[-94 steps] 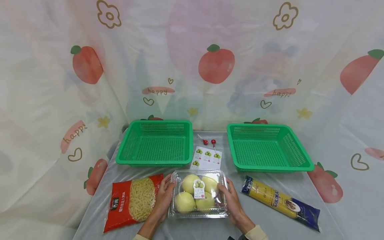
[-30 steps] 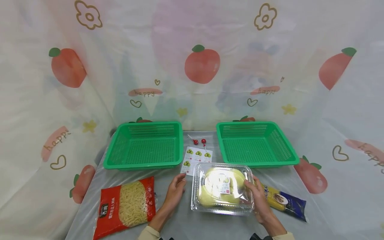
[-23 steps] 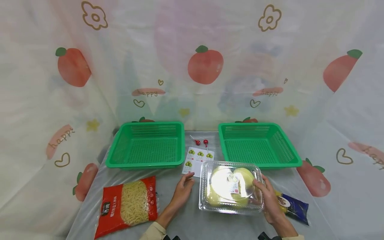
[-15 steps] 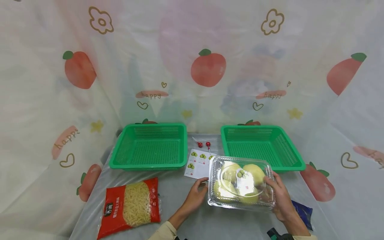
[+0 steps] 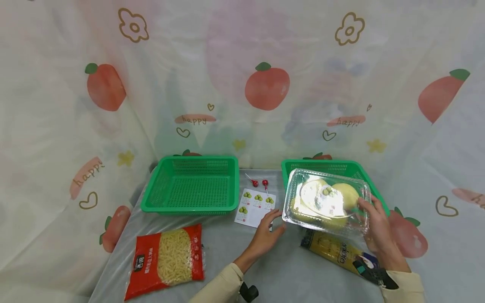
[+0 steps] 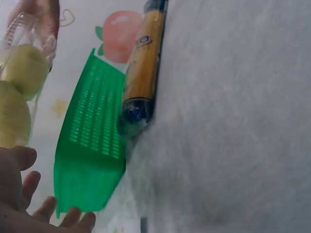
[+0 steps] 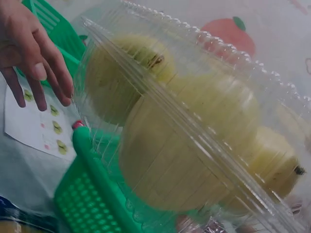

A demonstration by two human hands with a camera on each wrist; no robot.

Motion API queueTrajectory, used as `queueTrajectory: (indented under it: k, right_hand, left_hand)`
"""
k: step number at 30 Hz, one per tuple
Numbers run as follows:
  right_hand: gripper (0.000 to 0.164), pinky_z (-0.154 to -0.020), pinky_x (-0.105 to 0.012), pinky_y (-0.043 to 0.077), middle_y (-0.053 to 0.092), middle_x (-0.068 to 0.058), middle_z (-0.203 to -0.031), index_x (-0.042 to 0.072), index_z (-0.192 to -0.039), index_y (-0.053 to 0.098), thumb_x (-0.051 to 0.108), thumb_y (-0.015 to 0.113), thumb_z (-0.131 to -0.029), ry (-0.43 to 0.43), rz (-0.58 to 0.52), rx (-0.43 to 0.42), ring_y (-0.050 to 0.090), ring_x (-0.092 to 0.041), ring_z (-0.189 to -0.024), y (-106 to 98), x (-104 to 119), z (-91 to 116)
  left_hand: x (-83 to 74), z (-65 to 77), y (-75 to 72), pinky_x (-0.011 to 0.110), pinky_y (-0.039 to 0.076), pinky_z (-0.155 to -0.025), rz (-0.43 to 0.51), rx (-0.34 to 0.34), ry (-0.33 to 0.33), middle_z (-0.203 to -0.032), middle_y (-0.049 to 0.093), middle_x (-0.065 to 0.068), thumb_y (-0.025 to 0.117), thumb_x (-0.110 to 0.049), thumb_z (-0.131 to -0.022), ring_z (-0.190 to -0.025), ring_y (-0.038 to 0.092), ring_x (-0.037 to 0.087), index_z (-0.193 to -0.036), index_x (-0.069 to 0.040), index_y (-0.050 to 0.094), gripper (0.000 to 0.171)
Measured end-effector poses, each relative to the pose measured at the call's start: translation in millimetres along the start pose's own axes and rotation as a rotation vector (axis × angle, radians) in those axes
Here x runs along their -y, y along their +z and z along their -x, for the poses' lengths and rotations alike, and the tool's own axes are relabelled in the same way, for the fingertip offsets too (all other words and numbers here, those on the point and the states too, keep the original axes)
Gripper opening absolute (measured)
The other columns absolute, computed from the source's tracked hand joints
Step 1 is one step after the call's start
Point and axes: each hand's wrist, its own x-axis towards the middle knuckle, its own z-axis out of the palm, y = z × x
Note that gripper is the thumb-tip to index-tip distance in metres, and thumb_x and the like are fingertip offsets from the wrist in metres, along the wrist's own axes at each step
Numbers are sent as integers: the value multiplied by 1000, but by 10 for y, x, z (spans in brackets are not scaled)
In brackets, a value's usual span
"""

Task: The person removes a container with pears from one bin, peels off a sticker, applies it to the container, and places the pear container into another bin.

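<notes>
A clear plastic box of pears (image 5: 326, 204), round and pale yellow-green with a label on the lid, hangs tilted over the front of the right green basket (image 5: 322, 165). My right hand (image 5: 380, 233) grips the box's right end, thumb on top. At its left end is my left hand (image 5: 265, 235), fingers loosely spread, fingertips right by the lower left corner. In the left wrist view that hand (image 6: 34, 199) shows palm and fingers with nothing between them. Close up in the right wrist view, several pears (image 7: 170, 150) show through the ridged plastic above the basket rim.
Another green basket (image 5: 189, 209) stands at the back left. Between the baskets lie two red lollipops (image 5: 255, 183) and a sticker sheet (image 5: 251, 216). A red bag of spiral pasta (image 5: 172, 256) lies front left. A spaghetti pack (image 5: 333, 250) lies partly hidden under the right arm.
First both hands held the box at the front middle; the left hand then came off it. The right hand has carried it right, up and forward to the right basket, the left hand following.
</notes>
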Motion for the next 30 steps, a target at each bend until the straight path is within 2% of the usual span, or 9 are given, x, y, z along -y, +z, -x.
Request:
queueTrajectory:
  k: [3, 7, 11, 19, 22, 25, 27, 29, 30]
  right_hand:
    - [32, -67, -32, 65, 56, 3, -116, 33, -143, 34, 30, 47, -114, -24, -46, -5, 72, -4, -87, -55, 98, -118]
    - [30, -61, -35, 64, 68, 7, -101, 33, -139, 37, 28, 52, -113, -28, -90, -18, 74, -10, -78, -91, 203, -259]
    - [31, -62, -33, 64, 64, 6, -103, 33, -139, 35, 30, 52, -113, -13, -71, -30, 72, -9, -80, -132, 235, -378]
    - [46, -66, -28, 60, 51, 6, -116, 34, -148, 31, 41, 55, -110, 53, 26, -118, 65, -6, -88, -245, 216, -563]
    - [54, -65, -28, 60, 55, 9, -113, 33, -152, 28, 43, 57, -109, 71, 55, -140, 67, -5, -87, -286, 208, -628]
    - [70, -65, -27, 60, 54, 8, -117, 25, -162, 20, 47, 58, -107, 85, 127, -161, 66, -3, -86, -308, 203, -714]
    - [81, -64, -28, 61, 52, 3, -124, 18, -166, 12, 50, 57, -107, 92, 207, -174, 65, 0, -85, -324, 198, -776]
    - [90, -64, -29, 62, 44, -5, -135, 10, -168, 5, 53, 55, -107, 99, 289, -179, 62, 2, -86, -330, 187, -839]
    - [89, -65, -30, 63, 43, -9, -139, 8, -166, 5, 53, 54, -107, 99, 314, -173, 62, 2, -85, -334, 180, -868]
  left_hand:
    - [-25, -100, 37, 59, 34, -123, -56, 44, 2, -168, 41, 9, 63, -27, -107, -160, 27, 36, -151, -13, 58, 47]
    - [-58, -225, 74, 60, 29, -125, -110, 68, 37, -169, 40, 8, 62, -28, -107, -158, 30, 35, -151, -15, 59, 46]
    - [-70, -322, 114, 59, 33, -123, -151, 47, 64, -169, 39, 6, 63, -29, -106, -156, 34, 34, -150, -19, 60, 45]
    - [-85, -496, 238, 55, 35, -123, -183, -49, 45, -169, 39, 7, 67, -30, -105, -155, 35, 30, -153, -21, 57, 51]
    - [-84, -568, 257, 54, 33, -125, -188, -69, 35, -170, 39, 5, 68, -28, -104, -157, 33, 28, -155, -21, 55, 53]
    - [-73, -615, 272, 54, 34, -124, -202, -67, 29, -171, 37, 4, 67, -27, -105, -158, 32, 27, -158, -19, 51, 56]
    - [-63, -636, 281, 53, 34, -124, -210, -62, 28, -171, 36, 3, 67, -26, -105, -158, 31, 27, -159, -16, 49, 58]
    - [-50, -639, 288, 54, 34, -124, -213, -51, 27, -172, 34, 4, 67, -25, -105, -158, 31, 29, -161, -15, 46, 60]
    - [-39, -641, 288, 53, 34, -124, -216, -46, 22, -173, 33, 3, 67, -24, -105, -158, 30, 28, -162, -15, 44, 61]
